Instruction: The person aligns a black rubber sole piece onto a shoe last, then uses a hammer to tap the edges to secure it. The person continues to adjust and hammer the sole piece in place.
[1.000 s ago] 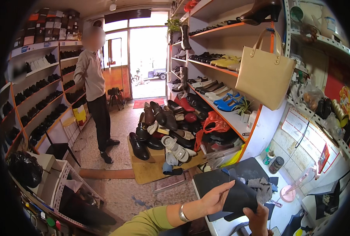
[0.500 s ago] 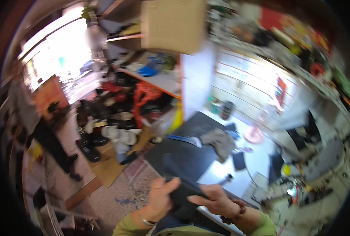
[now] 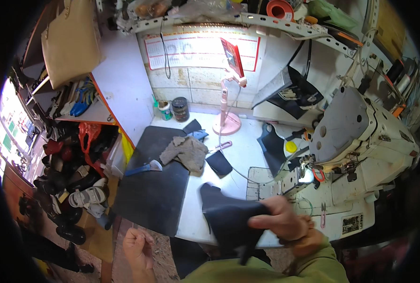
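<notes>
My right hand point(image 3: 283, 219) grips the edge of a black leather piece point(image 3: 233, 212), thumb on top and fingers underneath. The piece hangs over the front edge of the white table point(image 3: 196, 210), a narrow strip dangling at its lower end. Away to the left, below a dark mat point(image 3: 148, 207), my left hand point(image 3: 138, 247) is raised with curled fingers, and nothing shows in it. A sewing machine point(image 3: 361, 132) stands to the right, its lit needle area near the right hand. Beyond the leather lie a small black square point(image 3: 218, 163) and a grey rag point(image 3: 185, 153).
A pink lamp stand point(image 3: 226, 123) rises at the back of the table, beside a dark jar point(image 3: 180, 109). A blue-handled tool point(image 3: 144, 168) lies on the mat. Small snips point(image 3: 323, 214) are at the right. Shoes point(image 3: 73, 184) crowd the left, and a tan bag point(image 3: 72, 45) hangs above.
My view has swung right toward the sewing machine. My left hand has let go of the black leather piece and moved left; the right hand keeps it, now spread out over the table edge.
</notes>
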Tool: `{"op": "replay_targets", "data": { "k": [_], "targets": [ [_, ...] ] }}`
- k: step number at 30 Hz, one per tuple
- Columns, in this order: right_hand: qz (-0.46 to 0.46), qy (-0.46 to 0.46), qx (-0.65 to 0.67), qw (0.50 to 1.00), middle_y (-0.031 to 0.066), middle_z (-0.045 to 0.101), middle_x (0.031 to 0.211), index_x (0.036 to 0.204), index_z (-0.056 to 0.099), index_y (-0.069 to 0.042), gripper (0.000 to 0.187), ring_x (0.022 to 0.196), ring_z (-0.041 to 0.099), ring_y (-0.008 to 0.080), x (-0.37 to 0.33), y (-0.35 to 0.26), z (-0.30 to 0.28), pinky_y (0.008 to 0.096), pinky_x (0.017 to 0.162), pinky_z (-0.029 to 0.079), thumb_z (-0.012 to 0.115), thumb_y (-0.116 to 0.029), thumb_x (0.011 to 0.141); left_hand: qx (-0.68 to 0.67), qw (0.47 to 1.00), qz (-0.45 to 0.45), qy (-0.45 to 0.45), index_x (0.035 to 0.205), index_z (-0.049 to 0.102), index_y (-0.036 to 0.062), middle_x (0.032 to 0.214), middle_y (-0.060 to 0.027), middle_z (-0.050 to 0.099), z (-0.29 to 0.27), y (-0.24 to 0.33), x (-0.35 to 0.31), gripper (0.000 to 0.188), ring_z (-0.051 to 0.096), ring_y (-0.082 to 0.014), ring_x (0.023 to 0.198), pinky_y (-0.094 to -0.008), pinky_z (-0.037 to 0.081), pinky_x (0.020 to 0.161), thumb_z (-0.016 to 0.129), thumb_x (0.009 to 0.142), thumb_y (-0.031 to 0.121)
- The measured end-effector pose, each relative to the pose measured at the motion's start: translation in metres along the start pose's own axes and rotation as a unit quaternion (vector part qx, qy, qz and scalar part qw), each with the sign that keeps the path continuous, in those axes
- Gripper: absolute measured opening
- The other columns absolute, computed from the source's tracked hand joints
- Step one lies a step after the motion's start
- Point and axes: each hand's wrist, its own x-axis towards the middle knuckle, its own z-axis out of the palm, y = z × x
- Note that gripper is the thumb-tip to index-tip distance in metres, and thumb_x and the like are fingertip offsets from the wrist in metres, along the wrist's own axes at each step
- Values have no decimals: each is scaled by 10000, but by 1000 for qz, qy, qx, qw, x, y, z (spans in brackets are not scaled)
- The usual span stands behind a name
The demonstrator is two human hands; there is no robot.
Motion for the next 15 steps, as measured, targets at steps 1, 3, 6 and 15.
{"op": "replay_targets", "data": {
  "k": [1,3,6,15],
  "targets": [
    [14,36,-27,999,19,654,787,895,670,66,276,699,564,87,-18,-10,-12,239,642,460,720,-199,839,-12,1000,-25,-5,755,484,70,682,-65,522,-3,-6,1,288,521,-146,649,-253,435,583,675,897,233],
    [26,111,-80,990,-1,645,757,845,670,60,272,686,562,86,-56,-26,-33,247,636,455,724,-203,801,-21,999,-40,-19,723,439,92,642,-46,471,-4,-17,1,334,465,-129,593,-251,383,536,638,924,268],
    [51,178,-154,971,21,670,784,836,677,66,237,705,600,110,-100,-42,-70,254,655,475,715,-156,763,-91,991,-82,-48,687,424,105,621,-38,429,-2,-28,5,349,420,-120,576,-245,337,529,543,979,256],
    [185,354,-638,658,100,624,1174,1236,547,1,452,806,615,277,-155,-19,-331,418,772,496,645,-157,825,-4,990,-79,-120,850,590,23,820,-70,616,33,-41,12,108,544,-119,733,-221,440,709,614,924,97]
  ]
}}
